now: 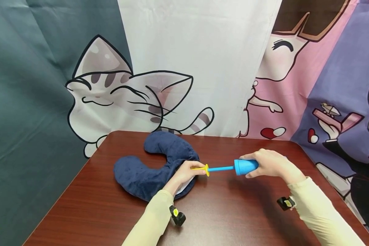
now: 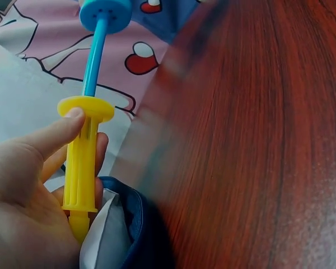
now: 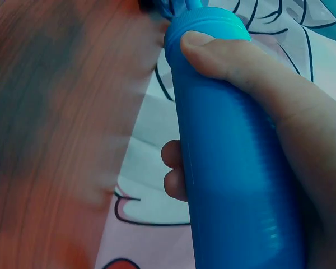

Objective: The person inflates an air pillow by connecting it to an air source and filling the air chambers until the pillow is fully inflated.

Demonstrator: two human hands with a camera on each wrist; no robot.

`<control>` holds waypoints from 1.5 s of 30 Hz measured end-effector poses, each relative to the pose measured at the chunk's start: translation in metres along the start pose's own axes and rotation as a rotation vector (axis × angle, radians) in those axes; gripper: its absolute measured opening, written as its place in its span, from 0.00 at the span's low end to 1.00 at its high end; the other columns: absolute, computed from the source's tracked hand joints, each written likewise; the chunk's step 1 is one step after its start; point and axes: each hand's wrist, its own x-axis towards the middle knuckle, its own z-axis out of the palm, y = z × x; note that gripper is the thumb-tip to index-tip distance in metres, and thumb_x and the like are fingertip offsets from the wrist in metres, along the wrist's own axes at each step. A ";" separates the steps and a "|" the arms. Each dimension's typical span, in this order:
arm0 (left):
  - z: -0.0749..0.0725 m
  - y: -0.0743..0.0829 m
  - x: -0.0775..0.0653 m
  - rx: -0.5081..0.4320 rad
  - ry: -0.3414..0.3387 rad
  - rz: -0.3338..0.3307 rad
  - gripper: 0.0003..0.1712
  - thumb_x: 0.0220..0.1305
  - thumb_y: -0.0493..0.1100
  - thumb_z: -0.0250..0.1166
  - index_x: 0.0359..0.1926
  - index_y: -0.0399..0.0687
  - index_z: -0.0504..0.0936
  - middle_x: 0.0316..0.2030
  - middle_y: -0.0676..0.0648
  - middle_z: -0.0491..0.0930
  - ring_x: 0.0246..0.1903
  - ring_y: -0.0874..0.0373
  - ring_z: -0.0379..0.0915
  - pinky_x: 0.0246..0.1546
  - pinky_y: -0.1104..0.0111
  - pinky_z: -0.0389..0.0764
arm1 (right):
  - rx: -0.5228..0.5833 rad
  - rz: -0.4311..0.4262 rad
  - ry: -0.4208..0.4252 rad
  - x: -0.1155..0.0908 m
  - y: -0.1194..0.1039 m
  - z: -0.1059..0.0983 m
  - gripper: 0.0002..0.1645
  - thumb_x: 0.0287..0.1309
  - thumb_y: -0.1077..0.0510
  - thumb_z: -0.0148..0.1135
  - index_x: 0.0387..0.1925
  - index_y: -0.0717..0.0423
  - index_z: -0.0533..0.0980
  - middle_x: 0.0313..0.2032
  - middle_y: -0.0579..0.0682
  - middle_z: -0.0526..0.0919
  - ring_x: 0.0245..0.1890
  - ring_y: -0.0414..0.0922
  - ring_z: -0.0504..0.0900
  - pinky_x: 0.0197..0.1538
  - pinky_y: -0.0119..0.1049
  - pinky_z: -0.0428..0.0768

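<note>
A blue hand pump with a thin blue rod is held level above the table. My right hand grips its thick barrel, thumb near the ribbed collar. My left hand holds the flanged yellow end piece, its thumb just under the flange. A navy U-shaped neck pillow lies under and beside my left hand. White lining shows at the pillow's opening, close to the yellow tip. I cannot tell whether the tip is in a valve.
The brown wooden table carries the pillow left of its middle. Behind it hangs a cloth backdrop printed with cartoon figures. Small black cameras are strapped to both wrists over pale sleeves.
</note>
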 end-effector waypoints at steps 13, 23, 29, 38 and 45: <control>-0.001 -0.001 -0.002 -0.024 0.031 -0.010 0.14 0.61 0.40 0.70 0.47 0.40 0.86 0.44 0.40 0.87 0.38 0.65 0.79 0.47 0.72 0.79 | 0.006 -0.060 -0.010 0.038 -0.030 0.018 0.39 0.40 0.32 0.75 0.55 0.44 0.81 0.42 0.47 0.88 0.35 0.43 0.82 0.37 0.42 0.83; 0.001 0.001 -0.001 -0.015 0.041 -0.020 0.14 0.62 0.39 0.69 0.48 0.39 0.86 0.46 0.40 0.86 0.38 0.62 0.79 0.50 0.62 0.81 | -0.001 -0.076 -0.029 0.060 -0.056 0.032 0.37 0.42 0.36 0.75 0.55 0.44 0.80 0.42 0.46 0.87 0.35 0.43 0.82 0.39 0.42 0.83; 0.002 0.002 -0.002 -0.017 0.041 -0.033 0.14 0.62 0.40 0.69 0.48 0.41 0.86 0.47 0.41 0.86 0.40 0.61 0.80 0.48 0.67 0.80 | 0.000 -0.082 -0.032 0.064 -0.063 0.037 0.35 0.44 0.35 0.74 0.54 0.41 0.80 0.40 0.46 0.87 0.33 0.42 0.80 0.37 0.40 0.81; 0.005 0.001 0.000 0.026 0.058 0.020 0.15 0.61 0.41 0.70 0.48 0.41 0.87 0.46 0.40 0.86 0.42 0.58 0.81 0.48 0.67 0.81 | -0.067 -0.097 -0.022 0.050 -0.048 0.029 0.38 0.41 0.37 0.77 0.54 0.42 0.76 0.40 0.48 0.87 0.34 0.45 0.82 0.39 0.45 0.84; 0.005 0.002 0.001 0.032 0.059 0.046 0.14 0.60 0.39 0.70 0.46 0.38 0.87 0.44 0.38 0.86 0.40 0.60 0.80 0.46 0.70 0.80 | -0.071 -0.076 -0.014 0.029 -0.028 0.017 0.39 0.38 0.38 0.79 0.53 0.42 0.76 0.40 0.49 0.87 0.35 0.46 0.83 0.38 0.46 0.84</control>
